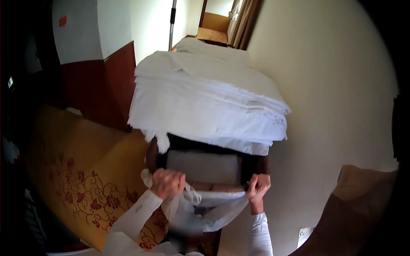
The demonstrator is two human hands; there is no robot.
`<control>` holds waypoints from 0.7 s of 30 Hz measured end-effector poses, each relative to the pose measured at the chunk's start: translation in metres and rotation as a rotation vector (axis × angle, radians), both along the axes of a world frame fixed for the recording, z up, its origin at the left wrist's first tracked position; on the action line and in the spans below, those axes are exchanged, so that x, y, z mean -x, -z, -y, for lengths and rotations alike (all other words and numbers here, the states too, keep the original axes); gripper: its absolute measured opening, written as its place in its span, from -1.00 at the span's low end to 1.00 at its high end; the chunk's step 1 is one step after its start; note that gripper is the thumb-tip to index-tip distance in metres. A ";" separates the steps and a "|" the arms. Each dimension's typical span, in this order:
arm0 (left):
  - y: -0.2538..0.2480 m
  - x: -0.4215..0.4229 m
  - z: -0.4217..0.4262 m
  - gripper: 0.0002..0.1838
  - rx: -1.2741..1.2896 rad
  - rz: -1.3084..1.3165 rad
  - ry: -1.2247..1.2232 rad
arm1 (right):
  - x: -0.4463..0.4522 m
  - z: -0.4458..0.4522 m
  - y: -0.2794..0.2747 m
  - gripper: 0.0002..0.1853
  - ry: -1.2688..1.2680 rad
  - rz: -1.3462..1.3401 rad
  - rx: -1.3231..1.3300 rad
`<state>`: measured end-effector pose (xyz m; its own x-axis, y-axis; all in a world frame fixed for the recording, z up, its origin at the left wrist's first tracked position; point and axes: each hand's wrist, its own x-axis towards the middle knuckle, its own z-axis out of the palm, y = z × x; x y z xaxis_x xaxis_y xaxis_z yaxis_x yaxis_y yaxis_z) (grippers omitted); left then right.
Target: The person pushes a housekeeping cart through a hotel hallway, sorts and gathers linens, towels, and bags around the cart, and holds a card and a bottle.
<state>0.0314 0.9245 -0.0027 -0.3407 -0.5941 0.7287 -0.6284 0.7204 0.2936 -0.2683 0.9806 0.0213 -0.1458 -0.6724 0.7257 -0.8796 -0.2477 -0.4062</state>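
A translucent white plastic bag [222, 209] hangs at the near end of a loaded cart, its mouth stretched along a brown bar [218, 187]. My left hand [168, 183] is closed in a fist at the bag's left side, with bunched plastic just below it. At the right corner of the bag's mouth, my right hand [259, 187] is closed on its edge. Whether either hand also grips the cart's frame cannot be made out. Beyond the bar lies a grey box-like surface [203, 166] in the cart. Tall stacks of folded white linen [205, 102] rest on top.
A pale wall [324, 106] runs close along the right. On the left are a patterned yellow carpet [98, 192] and a wall corner with red-brown panelling [115, 81]. A pole [172, 25] stands upright behind the linen. Brown cloth [358, 200] shows at lower right.
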 end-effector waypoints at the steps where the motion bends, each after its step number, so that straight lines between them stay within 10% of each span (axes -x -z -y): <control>1: 0.002 -0.001 -0.002 -0.76 0.015 -0.004 -0.020 | -0.001 -0.001 0.002 -0.64 -0.013 -0.009 0.000; 21: -0.018 0.003 -0.014 -0.57 -0.378 0.075 -0.121 | 0.015 -0.011 0.026 -0.56 -0.018 0.122 -0.074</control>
